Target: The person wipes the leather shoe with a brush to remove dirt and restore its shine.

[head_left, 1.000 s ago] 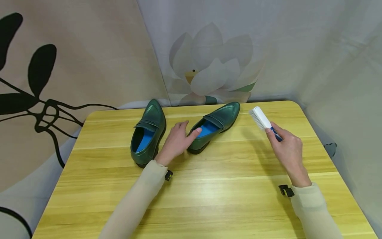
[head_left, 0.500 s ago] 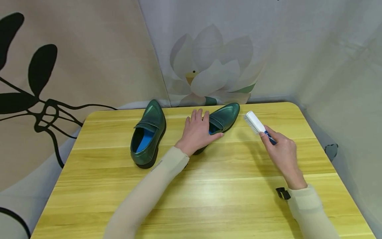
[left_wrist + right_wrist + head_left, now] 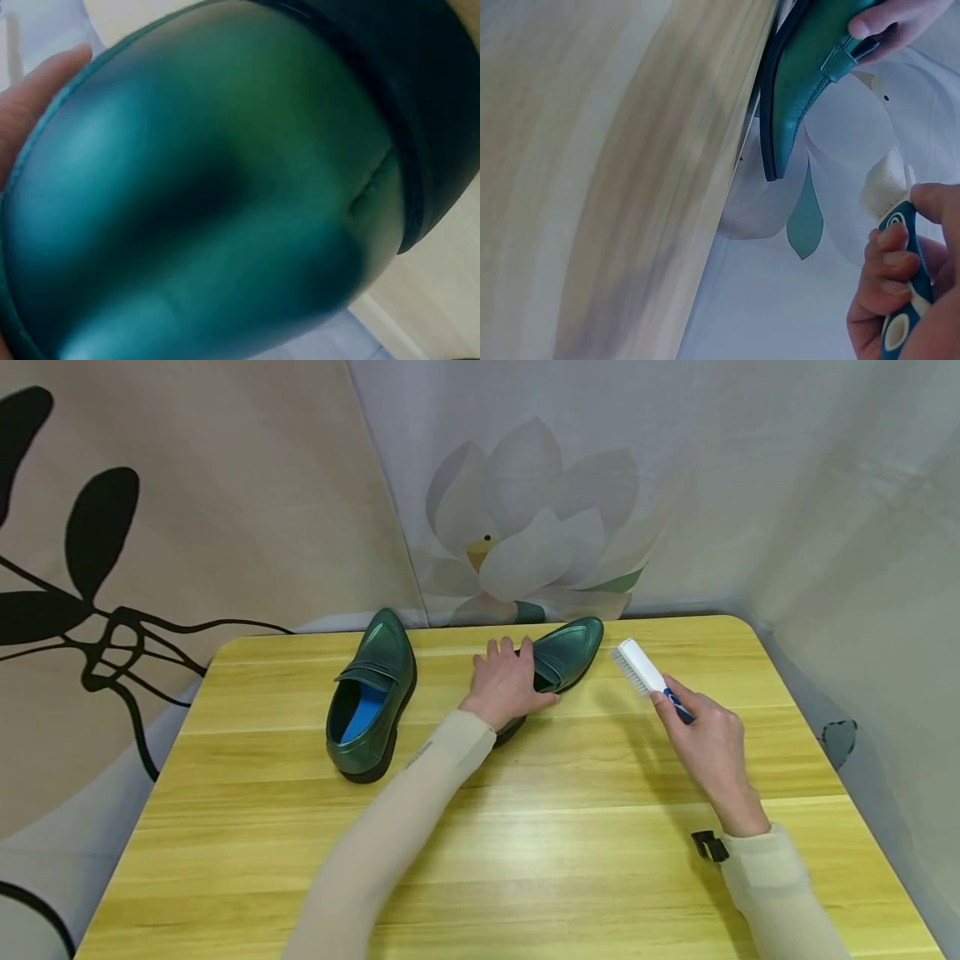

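In the head view my left hand lies over the back part of a green loafer, fingers and thumb spread to either side of its opening. Its heel fills the left wrist view, with a fingertip past the rim. Most of the blue insole is hidden by the hand. My right hand grips the blue handle of a white-headed brush, bristles facing left, held above the table to the right of that loafer. The other green loafer, toe pointing away, stands to the left.
Both loafers stand toward the far side of a light wooden table. Behind it hangs a pale curtain printed with a flower and dark leaves. A small black device sits at my right wrist.
My left hand has moved right and forward from between the shoes onto the right-hand loafer, its fingers now bending at the opening. The brush has shifted slightly left and nearer me.
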{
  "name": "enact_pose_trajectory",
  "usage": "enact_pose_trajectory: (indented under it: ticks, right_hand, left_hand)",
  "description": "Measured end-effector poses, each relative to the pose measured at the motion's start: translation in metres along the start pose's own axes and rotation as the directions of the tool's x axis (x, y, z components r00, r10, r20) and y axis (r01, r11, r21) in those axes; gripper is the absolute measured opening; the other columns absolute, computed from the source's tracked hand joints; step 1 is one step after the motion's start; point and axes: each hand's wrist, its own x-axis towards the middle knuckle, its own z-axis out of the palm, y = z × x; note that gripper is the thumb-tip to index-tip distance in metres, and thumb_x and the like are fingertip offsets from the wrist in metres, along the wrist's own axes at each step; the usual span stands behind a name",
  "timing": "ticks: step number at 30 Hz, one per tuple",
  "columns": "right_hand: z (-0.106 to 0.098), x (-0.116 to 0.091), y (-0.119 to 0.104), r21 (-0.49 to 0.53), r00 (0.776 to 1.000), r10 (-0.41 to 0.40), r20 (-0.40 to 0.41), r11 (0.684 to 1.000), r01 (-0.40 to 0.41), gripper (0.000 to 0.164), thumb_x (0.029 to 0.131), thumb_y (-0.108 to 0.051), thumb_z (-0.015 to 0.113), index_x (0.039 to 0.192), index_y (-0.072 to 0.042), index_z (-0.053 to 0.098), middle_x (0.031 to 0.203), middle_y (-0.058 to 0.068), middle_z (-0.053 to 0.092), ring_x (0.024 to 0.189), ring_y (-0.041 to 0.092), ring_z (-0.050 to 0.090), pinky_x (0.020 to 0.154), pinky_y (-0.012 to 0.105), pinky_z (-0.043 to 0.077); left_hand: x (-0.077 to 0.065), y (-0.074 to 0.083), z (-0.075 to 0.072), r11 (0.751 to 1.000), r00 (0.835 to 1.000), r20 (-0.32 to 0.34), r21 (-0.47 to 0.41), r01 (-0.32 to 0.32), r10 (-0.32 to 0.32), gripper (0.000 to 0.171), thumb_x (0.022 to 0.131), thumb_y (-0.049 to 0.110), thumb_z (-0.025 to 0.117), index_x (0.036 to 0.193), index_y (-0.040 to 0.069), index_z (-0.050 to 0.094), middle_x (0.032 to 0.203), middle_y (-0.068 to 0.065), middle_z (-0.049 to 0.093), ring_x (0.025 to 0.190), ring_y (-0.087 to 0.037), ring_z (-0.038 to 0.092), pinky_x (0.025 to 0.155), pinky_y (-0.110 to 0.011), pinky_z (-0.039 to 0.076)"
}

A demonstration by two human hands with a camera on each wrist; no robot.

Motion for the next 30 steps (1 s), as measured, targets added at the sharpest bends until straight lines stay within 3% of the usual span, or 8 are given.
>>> enact_pose_trajectory:
  ticks: [5,11,17,23,26,30]
  right_hand:
    - [0.001,0.001,-0.002,0.013,1.000,-0.010,-0.010,1.000,0.010,0.038,0.100,-0.023,0.072,0.130,-0.001,0.071,0.100,0.027,0.074,0.061,0.030,0.064,0.044,0.021,0.034]
    - [0.001,0.001,-0.001,0.011,1.000,-0.008,0.001,1.000,0.008,0.039,0.101,-0.025,0.070,0.131,-0.001,0.070,0.100,0.026,0.075,0.060,0.029,0.062,0.043,0.025,0.035]
    - [0.000,0.001,-0.001,0.011,1.000,0.012,0.003,1.000,-0.012,0.040,0.103,-0.027,0.067,0.133,0.000,0.069,0.101,0.027,0.074,0.061,0.030,0.062,0.043,0.027,0.037]
    - [-0.005,-0.001,-0.003,0.036,1.000,0.021,-0.017,0.999,-0.020,0.040,0.102,-0.026,0.069,0.133,0.000,0.069,0.107,0.028,0.073,0.067,0.034,0.067,0.047,0.017,0.037]
    - [-0.007,-0.001,-0.003,0.041,0.999,0.025,-0.037,0.999,-0.024,0.040,0.101,-0.025,0.070,0.132,-0.001,0.069,0.109,0.029,0.073,0.068,0.036,0.068,0.048,0.012,0.036]
    - [-0.008,-0.001,-0.003,0.043,0.999,0.033,-0.034,0.999,-0.031,0.040,0.101,-0.026,0.069,0.133,-0.002,0.069,0.109,0.029,0.073,0.065,0.033,0.065,0.046,0.013,0.036]
  left_hand:
    - [0.002,-0.003,-0.001,0.996,0.995,0.088,-0.080,0.048,-0.041,0.108,0.085,0.069,0.072,0.163,0.007,0.028,0.145,-0.025,0.051,0.119,-0.040,0.060,0.092,-0.054,0.054]
    - [0.002,-0.006,-0.001,0.994,0.991,0.124,-0.100,0.053,-0.040,0.100,0.090,0.063,0.070,0.162,0.007,0.030,0.144,-0.022,0.054,0.114,-0.037,0.064,0.092,-0.051,0.055]
    - [0.001,-0.007,-0.002,0.994,0.996,0.089,-0.107,0.027,-0.018,0.093,0.092,0.058,0.070,0.161,0.007,0.033,0.140,-0.021,0.058,0.110,-0.036,0.065,0.089,-0.049,0.056]
    - [-0.003,-0.012,-0.003,0.987,0.999,0.039,-0.162,0.010,-0.003,0.088,0.092,0.053,0.073,0.157,0.006,0.038,0.136,-0.019,0.062,0.107,-0.035,0.067,0.088,-0.048,0.057]
    - [-0.009,-0.017,-0.004,0.975,1.000,-0.018,-0.224,0.003,-0.007,0.087,0.091,0.051,0.075,0.157,0.006,0.039,0.136,-0.020,0.062,0.110,-0.036,0.066,0.091,-0.049,0.056]
    - [-0.020,-0.023,-0.006,0.943,0.996,-0.084,-0.333,0.005,-0.035,0.092,0.089,0.050,0.077,0.160,0.010,0.036,0.139,-0.021,0.058,0.116,-0.037,0.063,0.096,-0.051,0.053]
